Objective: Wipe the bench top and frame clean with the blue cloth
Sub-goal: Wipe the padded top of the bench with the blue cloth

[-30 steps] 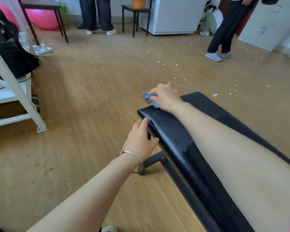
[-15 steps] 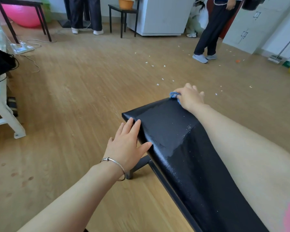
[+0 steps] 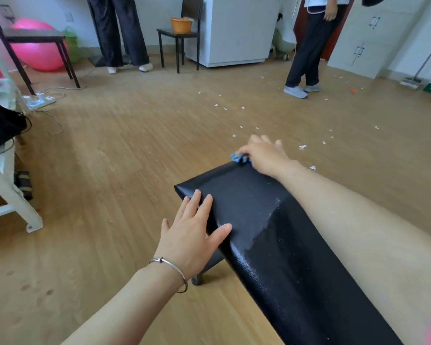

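Note:
A black padded bench top (image 3: 271,245) runs from the lower right toward the middle of the view. Its near part looks wet and glossy, while the far part is duller. My right hand (image 3: 264,155) holds the bunched blue cloth (image 3: 238,157) against the bench's far right corner; only a small bit of cloth shows beside my fingers. My left hand (image 3: 192,232) lies flat with straight fingers on the bench's left edge, a silver bangle on its wrist. A dark metal frame leg (image 3: 204,272) shows under the bench, below my left hand.
Wooden floor all around, with several white scraps (image 3: 241,108) scattered beyond the bench. A white frame (image 3: 13,207) with a black bag stands at the left. Two people stand at the back, one (image 3: 120,33) by a black chair (image 3: 178,38) holding an orange bowl, the other (image 3: 306,46) at the right.
My right hand has carried the cloth from the bench's far left corner across the end to the far right corner. My left hand went from the bench's corner to lying flat on its left edge.

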